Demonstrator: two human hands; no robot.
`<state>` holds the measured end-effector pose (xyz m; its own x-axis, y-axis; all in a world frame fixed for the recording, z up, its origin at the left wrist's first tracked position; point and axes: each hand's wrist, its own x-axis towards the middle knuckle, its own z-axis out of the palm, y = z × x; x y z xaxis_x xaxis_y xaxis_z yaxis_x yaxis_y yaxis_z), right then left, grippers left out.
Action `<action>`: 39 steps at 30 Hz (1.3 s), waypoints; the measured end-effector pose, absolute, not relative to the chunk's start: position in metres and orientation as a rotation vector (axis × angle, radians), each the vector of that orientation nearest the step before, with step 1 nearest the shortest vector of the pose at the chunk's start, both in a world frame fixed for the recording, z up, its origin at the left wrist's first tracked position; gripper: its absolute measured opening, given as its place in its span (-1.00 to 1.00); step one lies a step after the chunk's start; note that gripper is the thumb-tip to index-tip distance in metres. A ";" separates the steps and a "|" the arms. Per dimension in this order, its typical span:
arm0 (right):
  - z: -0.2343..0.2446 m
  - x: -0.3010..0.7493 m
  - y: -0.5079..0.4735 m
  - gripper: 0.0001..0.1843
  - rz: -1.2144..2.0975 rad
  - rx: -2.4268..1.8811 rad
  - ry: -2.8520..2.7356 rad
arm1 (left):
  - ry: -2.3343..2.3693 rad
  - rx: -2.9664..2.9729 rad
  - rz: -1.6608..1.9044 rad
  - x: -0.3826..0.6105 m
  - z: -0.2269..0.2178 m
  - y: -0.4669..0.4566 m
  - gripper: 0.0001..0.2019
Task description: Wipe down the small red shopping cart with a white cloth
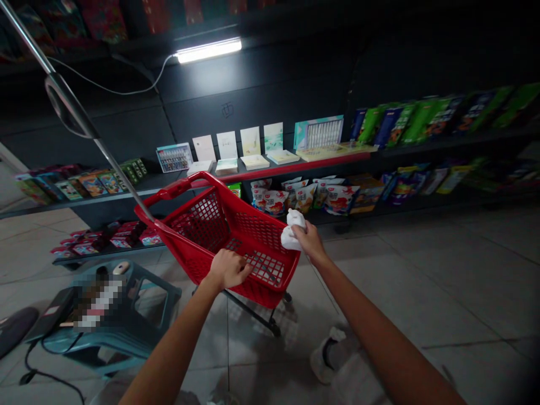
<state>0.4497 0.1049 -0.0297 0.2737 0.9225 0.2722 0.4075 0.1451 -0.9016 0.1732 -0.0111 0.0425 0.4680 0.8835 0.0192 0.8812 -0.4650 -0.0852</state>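
A red plastic shopping cart [257, 222] with perforated sides stands in front of me, its handle toward the upper left. My left hand [230, 269] is closed over the cart's near rim, knuckles up; its fingertips are hidden. My right hand [310, 241] pinches a bunched white cloth [292, 229] at the cart's right end, over the rim. From this view I cannot tell whether the cloth touches the plastic. Through the grid of the basket, the floor shows.
Behind the cart runs a dark shelf with books [255, 162], snack bags [341, 198] and boxes [99, 184]. A lit tube lamp [208, 50] hangs above. At left are a blue-green stool [156, 284] bearing items and a slanting metal pole [112, 160]. Cables lie on the tiled floor.
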 end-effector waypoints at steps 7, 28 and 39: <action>-0.016 0.449 0.091 -0.47 0.204 -1.493 -1.737 | -1.480 -2.719 -0.036 0.160 0.038 -0.010 -0.59; 0.023 0.421 0.057 -0.66 0.119 -1.598 -2.106 | -1.947 -1.901 -1.223 0.115 0.027 -0.005 -0.49; 0.031 0.415 0.050 -0.73 0.136 -1.480 -2.017 | -2.729 -1.476 -1.000 0.081 0.040 0.054 -0.08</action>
